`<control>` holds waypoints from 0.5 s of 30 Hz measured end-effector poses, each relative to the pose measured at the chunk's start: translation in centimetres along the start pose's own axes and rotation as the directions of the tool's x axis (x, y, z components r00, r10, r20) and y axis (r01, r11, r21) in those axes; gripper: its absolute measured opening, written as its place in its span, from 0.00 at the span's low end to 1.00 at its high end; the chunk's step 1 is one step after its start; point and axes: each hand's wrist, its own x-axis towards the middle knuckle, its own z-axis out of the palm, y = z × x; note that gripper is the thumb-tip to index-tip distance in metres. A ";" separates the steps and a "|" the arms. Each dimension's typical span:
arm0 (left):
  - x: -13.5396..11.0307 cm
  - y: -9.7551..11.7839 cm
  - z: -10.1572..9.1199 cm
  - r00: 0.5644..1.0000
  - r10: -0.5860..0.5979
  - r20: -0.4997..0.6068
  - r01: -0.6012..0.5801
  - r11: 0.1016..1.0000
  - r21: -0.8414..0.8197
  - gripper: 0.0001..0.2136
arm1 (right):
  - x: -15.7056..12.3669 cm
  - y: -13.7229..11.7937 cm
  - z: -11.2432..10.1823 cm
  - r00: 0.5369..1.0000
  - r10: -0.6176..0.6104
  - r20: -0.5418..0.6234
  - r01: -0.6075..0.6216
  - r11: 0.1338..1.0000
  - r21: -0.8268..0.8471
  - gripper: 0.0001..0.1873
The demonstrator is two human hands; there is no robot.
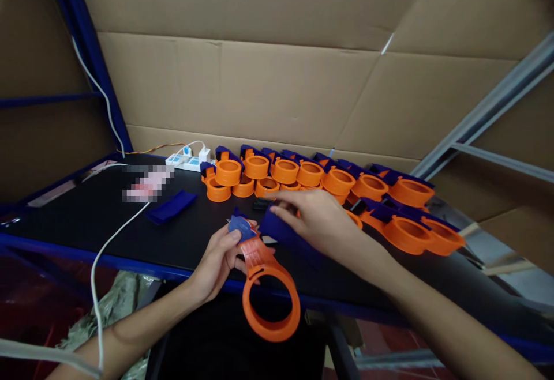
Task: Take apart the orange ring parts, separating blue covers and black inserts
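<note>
Head view shows an orange tool (258, 260), ring-ended and blue-tipped.

The location is a workshop assembly station, built around a black-topped workbench (182, 244) with blue metal framing (89, 40) and screened by large cardboard panels (259, 86). Small-batch production is indicated by rows of identical orange ring-ended plastic units (310, 180) with dark blue upper parts; a power strip (186, 165) with a white plug-in adapter (205, 154) supplies the bench's rear edge.
</note>
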 end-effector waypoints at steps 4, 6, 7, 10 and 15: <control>-0.1 -0.1 -0.2 0.999 -0.033 -0.037 0.032 0.999 -0.036 0.22 | 4.3 -1.0 -1.5 0.995 0.071 -0.067 -0.070 0.997 0.024 0.13; -0.1 -0.1 -0.2 0.997 -0.075 -0.022 0.075 0.997 -0.029 0.21 | 7.2 -2.2 -1.7 0.997 0.040 -0.066 -0.029 0.986 0.162 0.13; -0.1 -0.1 -0.2 0.996 -0.089 -0.018 0.088 0.996 -0.026 0.20 | 8.7 -2.9 -1.5 0.999 0.025 -0.045 -0.014 0.972 0.236 0.12; 0.2 -0.1 -0.4 0.995 -0.093 -0.021 0.092 0.995 -0.039 0.20 | 13.3 -4.9 -0.3 0.995 -0.006 0.096 -0.034 0.914 0.405 0.11; 0.6 0.0 -0.7 0.992 -0.115 -0.044 0.114 0.993 -0.030 0.20 | 19.0 -7.2 4.1 0.955 -0.007 0.295 -0.150 0.850 0.506 0.08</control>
